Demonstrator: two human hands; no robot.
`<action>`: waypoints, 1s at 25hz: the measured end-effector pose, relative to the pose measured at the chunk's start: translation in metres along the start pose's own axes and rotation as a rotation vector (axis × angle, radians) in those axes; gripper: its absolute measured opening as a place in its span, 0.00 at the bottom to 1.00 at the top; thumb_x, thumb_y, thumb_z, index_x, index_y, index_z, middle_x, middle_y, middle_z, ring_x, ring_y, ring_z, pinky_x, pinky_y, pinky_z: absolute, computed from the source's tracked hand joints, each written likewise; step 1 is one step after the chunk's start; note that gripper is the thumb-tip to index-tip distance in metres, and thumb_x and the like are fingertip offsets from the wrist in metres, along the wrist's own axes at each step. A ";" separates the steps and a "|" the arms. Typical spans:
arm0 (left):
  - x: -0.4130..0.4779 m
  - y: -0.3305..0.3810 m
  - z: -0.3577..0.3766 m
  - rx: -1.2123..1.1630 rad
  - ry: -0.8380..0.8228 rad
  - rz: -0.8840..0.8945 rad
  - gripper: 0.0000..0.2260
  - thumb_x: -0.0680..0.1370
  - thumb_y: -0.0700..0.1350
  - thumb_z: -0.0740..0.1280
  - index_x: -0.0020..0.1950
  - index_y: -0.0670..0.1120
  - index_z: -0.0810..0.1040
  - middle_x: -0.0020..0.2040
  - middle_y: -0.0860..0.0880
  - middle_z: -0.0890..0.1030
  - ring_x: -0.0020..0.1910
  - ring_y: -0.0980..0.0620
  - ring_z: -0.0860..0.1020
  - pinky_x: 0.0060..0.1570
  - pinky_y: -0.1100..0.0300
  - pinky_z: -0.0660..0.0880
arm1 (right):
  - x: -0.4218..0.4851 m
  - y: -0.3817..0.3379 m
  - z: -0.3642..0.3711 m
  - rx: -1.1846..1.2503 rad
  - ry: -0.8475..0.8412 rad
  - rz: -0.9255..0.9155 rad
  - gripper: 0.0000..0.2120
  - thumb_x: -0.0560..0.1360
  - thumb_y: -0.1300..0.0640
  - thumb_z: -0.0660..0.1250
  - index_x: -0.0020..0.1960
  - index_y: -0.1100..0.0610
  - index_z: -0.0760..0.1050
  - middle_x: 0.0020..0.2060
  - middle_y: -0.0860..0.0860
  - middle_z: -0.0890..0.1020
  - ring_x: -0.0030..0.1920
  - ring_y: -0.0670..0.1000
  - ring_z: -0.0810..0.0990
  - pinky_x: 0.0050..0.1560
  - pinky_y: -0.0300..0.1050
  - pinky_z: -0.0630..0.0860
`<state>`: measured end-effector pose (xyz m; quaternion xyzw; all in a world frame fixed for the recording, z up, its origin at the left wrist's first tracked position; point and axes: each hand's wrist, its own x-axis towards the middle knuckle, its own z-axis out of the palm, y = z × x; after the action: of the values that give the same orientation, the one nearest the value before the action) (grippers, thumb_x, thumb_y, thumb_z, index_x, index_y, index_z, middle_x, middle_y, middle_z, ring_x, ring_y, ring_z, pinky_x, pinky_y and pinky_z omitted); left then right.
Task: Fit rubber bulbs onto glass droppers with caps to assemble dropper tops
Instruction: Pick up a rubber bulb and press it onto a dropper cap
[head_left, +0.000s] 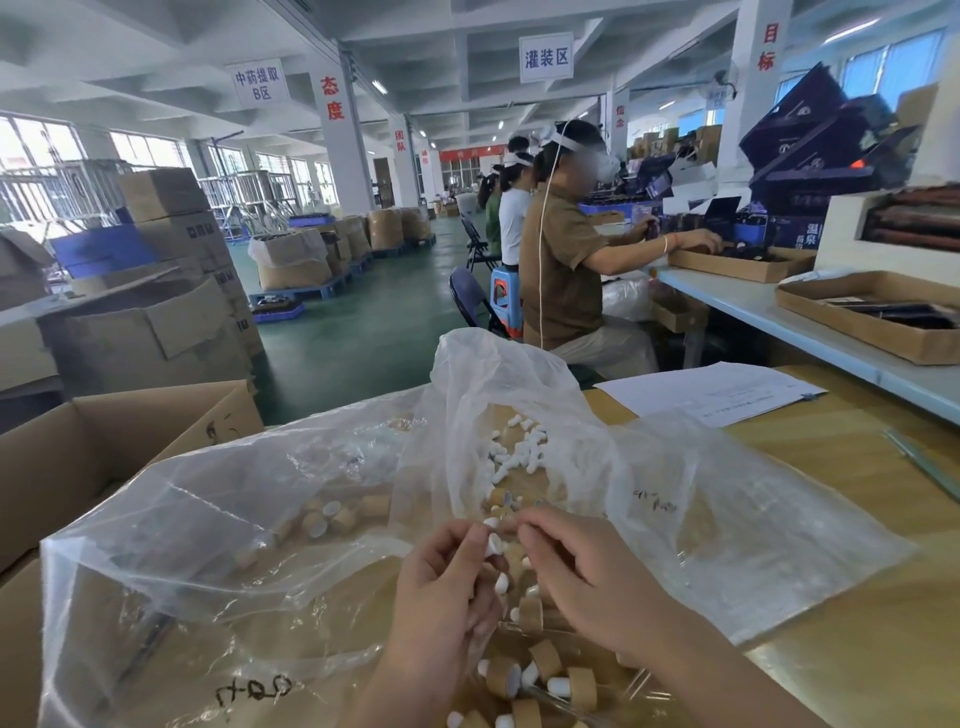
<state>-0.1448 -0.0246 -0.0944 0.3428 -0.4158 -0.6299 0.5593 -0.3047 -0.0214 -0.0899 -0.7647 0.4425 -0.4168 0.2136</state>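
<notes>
My left hand pinches a white rubber bulb between thumb and fingers. My right hand meets it from the right, fingers curled around a small part that they mostly hide. Below my hands lie several assembled dropper tops with tan wood-look caps and white bulbs. Loose white bulbs sit in an open clear plastic bag beyond my hands. Loose tan caps lie under another clear bag at the left.
A wooden table carries a white sheet of paper at the back right. An open cardboard box stands at the left. Seated workers are at a long white bench with cardboard trays.
</notes>
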 end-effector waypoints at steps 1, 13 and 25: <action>0.002 0.001 -0.001 -0.045 0.025 0.013 0.10 0.72 0.43 0.66 0.42 0.35 0.76 0.30 0.41 0.74 0.16 0.55 0.59 0.18 0.67 0.60 | 0.001 0.000 -0.002 -0.071 -0.012 -0.024 0.15 0.79 0.43 0.53 0.48 0.49 0.74 0.29 0.47 0.74 0.26 0.45 0.69 0.29 0.33 0.63; 0.006 -0.003 -0.003 0.080 0.136 0.122 0.07 0.73 0.42 0.67 0.36 0.41 0.79 0.30 0.42 0.75 0.17 0.54 0.61 0.19 0.64 0.61 | 0.001 -0.001 -0.003 -0.215 -0.100 -0.051 0.14 0.82 0.50 0.54 0.40 0.53 0.70 0.29 0.49 0.70 0.32 0.52 0.69 0.34 0.45 0.67; -0.004 -0.004 -0.002 0.670 0.216 0.382 0.09 0.75 0.42 0.68 0.36 0.52 0.80 0.26 0.52 0.78 0.26 0.59 0.73 0.29 0.65 0.71 | 0.004 -0.005 -0.009 -0.251 -0.226 -0.028 0.15 0.81 0.54 0.58 0.37 0.56 0.67 0.27 0.50 0.70 0.30 0.52 0.68 0.34 0.49 0.68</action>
<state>-0.1445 -0.0208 -0.0988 0.4870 -0.5932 -0.3042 0.5643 -0.3082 -0.0218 -0.0796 -0.8334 0.4536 -0.2725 0.1593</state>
